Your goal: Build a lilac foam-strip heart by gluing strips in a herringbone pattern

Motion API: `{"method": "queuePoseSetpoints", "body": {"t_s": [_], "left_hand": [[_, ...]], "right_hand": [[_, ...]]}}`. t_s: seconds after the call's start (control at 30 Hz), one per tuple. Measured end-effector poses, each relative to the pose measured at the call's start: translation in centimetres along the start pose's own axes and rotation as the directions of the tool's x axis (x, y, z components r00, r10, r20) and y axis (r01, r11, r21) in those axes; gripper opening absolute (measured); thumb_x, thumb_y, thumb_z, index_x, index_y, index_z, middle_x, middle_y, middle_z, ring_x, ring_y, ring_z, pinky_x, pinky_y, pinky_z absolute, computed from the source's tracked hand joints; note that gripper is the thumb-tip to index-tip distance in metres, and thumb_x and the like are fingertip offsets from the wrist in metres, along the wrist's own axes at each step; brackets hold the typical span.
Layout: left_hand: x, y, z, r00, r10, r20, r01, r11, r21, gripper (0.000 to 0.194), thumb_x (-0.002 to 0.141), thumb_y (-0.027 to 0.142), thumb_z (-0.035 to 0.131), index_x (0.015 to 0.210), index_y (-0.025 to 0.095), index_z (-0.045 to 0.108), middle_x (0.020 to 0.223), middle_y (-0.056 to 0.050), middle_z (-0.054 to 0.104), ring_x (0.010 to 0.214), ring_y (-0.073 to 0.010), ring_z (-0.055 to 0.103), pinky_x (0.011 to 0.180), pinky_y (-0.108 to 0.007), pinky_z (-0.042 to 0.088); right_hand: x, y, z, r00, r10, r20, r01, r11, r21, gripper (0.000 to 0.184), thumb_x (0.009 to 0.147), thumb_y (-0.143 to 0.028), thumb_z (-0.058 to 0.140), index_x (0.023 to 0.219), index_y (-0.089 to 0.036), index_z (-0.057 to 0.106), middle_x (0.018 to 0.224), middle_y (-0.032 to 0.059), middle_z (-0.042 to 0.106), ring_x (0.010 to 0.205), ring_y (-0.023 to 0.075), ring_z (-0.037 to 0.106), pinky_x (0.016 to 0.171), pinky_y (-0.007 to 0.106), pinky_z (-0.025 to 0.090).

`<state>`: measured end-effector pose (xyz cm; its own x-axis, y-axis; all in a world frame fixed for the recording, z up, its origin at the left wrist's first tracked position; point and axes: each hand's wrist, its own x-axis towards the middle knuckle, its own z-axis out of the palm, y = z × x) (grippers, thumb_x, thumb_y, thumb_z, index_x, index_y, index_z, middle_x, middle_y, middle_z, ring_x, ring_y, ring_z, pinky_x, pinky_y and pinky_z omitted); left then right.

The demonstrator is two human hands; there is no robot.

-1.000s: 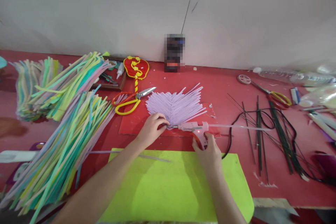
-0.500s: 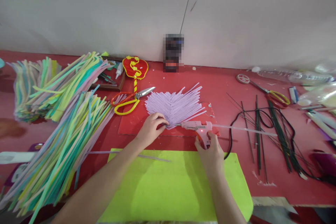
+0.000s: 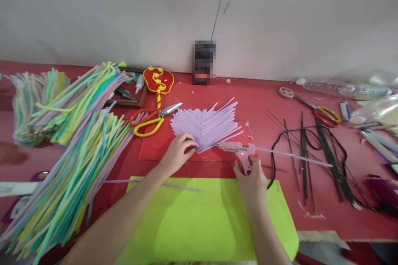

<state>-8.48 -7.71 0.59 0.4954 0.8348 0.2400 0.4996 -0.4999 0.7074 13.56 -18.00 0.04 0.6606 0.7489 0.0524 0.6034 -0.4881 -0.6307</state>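
Observation:
A pink hot glue gun (image 3: 238, 148) with a lit red dot and a long clear glue stick behind it is held in my right hand (image 3: 253, 180), fingers wrapped round its handle. Its metal nozzle points left, close to the lower edge of a fan of lilac pipe cleaners (image 3: 207, 124) laid in a V pattern. My left hand (image 3: 180, 151) is closed, thumb and finger pinching the bottom tip of that fan. Beneath the fan lies a red board (image 3: 155, 147). A loose lilac pipe cleaner (image 3: 182, 187) passes under my left forearm.
Scissors (image 3: 149, 123) and a red fan-shaped ornament (image 3: 159, 80) lie left of the work, beside large bundles of coloured pipe cleaners (image 3: 77, 174). A lime-green sheet (image 3: 199, 219) covers the front. Dark stems (image 3: 304, 161), a black cord (image 3: 273, 163) and more scissors (image 3: 326, 115) are right.
My right hand has drawn the glue gun rightward, its nozzle moving away from the fan's bottom tip along the lower edge. My left hand keeps its pinch there. The view shifts slightly.

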Motion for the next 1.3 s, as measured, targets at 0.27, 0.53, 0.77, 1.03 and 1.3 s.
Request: {"method": "queuePoseSetpoints", "body": {"t_s": [0.27,0.53,0.77,1.03,1.3], "left_hand": [[0.0,-0.2,0.1,1.000,0.004,0.002,-0.004,1.000,-0.009,0.016,0.081,0.007,0.060,0.087,0.021,0.066,0.095,-0.003,0.058,0.094,-0.0178,0.056,0.087,-0.036,0.046],[-0.1,-0.3,0.1,1.000,0.009,-0.008,-0.009,1.000,-0.004,0.016,0.081,0.007,0.060,0.087,0.021,0.066,0.095,-0.003,0.058,0.094,-0.0175,0.056,0.087,-0.036,0.046],[0.0,-0.3,0.2,1.000,0.011,-0.006,-0.011,1.000,0.001,0.017,0.081,0.008,0.059,0.087,0.022,0.066,0.096,-0.003,0.058,0.094,-0.0175,0.056,0.087,-0.036,0.047],[-0.1,-0.1,0.1,1.000,0.002,-0.007,-0.002,1.000,-0.009,0.018,0.080,0.006,0.060,0.087,0.021,0.066,0.095,-0.003,0.058,0.094,-0.0176,0.057,0.087,-0.035,0.046],[0.0,-0.3,0.2,1.000,-0.003,-0.004,0.003,1.000,-0.017,0.018,0.082,0.008,0.057,0.088,0.022,0.067,0.096,-0.003,0.058,0.095,-0.0178,0.056,0.089,-0.037,0.046]], "right_hand": [[0.3,0.0,-0.1,0.999,0.038,-0.016,-0.038,0.999,0.020,0.054,0.065,-0.058,0.053,0.100,-0.018,0.056,0.087,0.0097,0.065,0.062,0.0191,0.056,0.059,0.032,0.043],[0.5,0.4,0.1,0.998,0.022,-0.067,-0.022,1.000,-0.002,0.055,0.067,-0.057,0.053,0.105,-0.017,0.056,0.092,0.0117,0.066,0.070,0.0213,0.059,0.063,0.032,0.043],[0.9,0.5,0.0,0.997,0.052,-0.066,-0.053,0.998,-0.020,0.054,0.066,-0.056,0.054,0.105,-0.017,0.055,0.092,0.0112,0.066,0.071,0.0224,0.059,0.063,0.033,0.043],[1.1,0.4,-0.1,0.996,0.058,-0.066,-0.061,0.997,-0.036,0.053,0.067,-0.055,0.051,0.104,-0.017,0.054,0.087,0.0099,0.065,0.068,0.0211,0.057,0.062,0.032,0.042],[1.3,0.6,-0.1,0.994,0.073,-0.083,-0.078,0.996,-0.051,0.052,0.066,-0.054,0.052,0.103,-0.017,0.054,0.085,0.0090,0.065,0.067,0.0203,0.056,0.062,0.032,0.041]]}}
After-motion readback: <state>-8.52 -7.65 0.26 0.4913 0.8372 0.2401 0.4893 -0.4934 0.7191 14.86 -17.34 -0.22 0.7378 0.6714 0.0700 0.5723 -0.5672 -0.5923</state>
